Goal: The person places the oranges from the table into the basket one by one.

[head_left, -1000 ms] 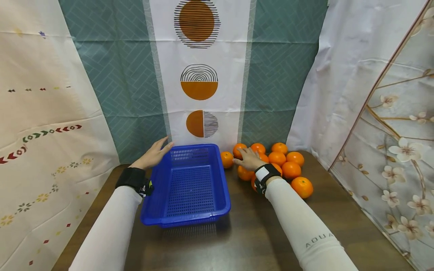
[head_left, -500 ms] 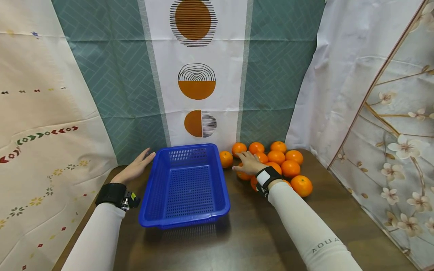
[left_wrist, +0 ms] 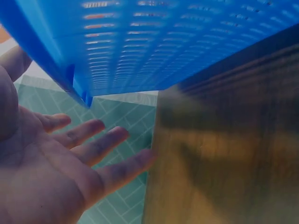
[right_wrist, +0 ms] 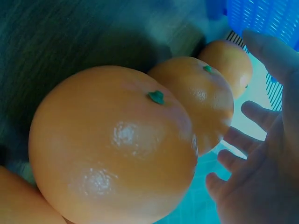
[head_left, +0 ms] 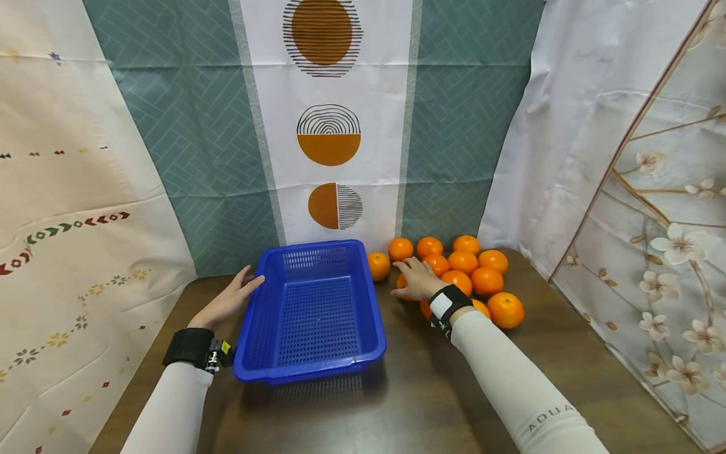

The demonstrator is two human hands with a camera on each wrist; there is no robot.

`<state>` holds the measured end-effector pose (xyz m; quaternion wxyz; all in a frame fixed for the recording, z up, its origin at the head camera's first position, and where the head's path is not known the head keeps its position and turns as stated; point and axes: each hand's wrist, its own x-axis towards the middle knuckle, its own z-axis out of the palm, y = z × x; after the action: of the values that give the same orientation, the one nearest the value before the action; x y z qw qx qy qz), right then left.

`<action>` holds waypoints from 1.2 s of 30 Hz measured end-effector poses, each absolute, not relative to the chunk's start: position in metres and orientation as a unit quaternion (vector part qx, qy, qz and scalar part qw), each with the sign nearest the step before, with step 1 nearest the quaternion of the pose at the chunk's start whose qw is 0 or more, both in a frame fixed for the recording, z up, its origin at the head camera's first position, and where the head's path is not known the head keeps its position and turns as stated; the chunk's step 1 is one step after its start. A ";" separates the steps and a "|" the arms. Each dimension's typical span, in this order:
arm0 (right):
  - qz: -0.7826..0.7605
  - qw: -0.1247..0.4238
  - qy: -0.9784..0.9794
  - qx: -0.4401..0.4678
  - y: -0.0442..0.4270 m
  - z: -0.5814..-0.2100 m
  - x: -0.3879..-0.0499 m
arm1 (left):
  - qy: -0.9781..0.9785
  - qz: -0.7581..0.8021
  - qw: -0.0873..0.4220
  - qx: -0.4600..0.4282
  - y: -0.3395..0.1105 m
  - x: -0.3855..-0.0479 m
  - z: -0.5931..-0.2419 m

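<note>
A blue plastic basket (head_left: 317,318) with slotted walls stands on the table. My left hand (head_left: 228,302) is at its left side, fingers spread and thumb close to the rim. In the left wrist view, straight fingers (left_wrist: 105,147) lie beside the basket wall; whether the thumb touches the rim is unclear. To the right sits a group of oranges (head_left: 486,281) with small green stem ends. Over the group's left part hovers my right hand (head_left: 421,281), partly hiding an orange (head_left: 404,289). The right wrist view has this hand (right_wrist: 268,172) spread beside a row of oranges, its palm holding nothing.
One orange (head_left: 379,267) sits close to the basket's right wall. The brown wooden table (head_left: 408,403) extends toward me. Behind it hangs a green and white patterned cloth (head_left: 334,214); a flowered cloth (head_left: 652,315) borders the right side.
My left hand has moved from above the basket's left rim outward and down to its left side, then slightly back toward the basket. The right hand has shifted only slightly over the oranges.
</note>
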<state>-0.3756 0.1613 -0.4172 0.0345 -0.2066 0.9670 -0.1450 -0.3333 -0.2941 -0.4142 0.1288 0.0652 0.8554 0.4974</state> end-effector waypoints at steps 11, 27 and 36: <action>-0.121 0.012 0.969 -0.214 0.159 -0.418 -0.374 | 0.823 0.542 0.154 0.072 -0.292 -0.323 -0.430; -0.106 0.008 0.970 -0.219 0.156 -0.436 -0.374 | 0.765 0.621 0.148 0.087 -0.298 -0.317 -0.452; -0.096 0.016 0.974 -0.202 0.155 -0.439 -0.378 | 0.754 0.634 0.148 0.087 -0.299 -0.318 -0.456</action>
<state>-0.3785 0.1555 -0.4391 0.0160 -0.2020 0.9745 -0.0964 -0.3181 -0.2994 -0.4564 0.1481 0.0871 0.7542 0.6338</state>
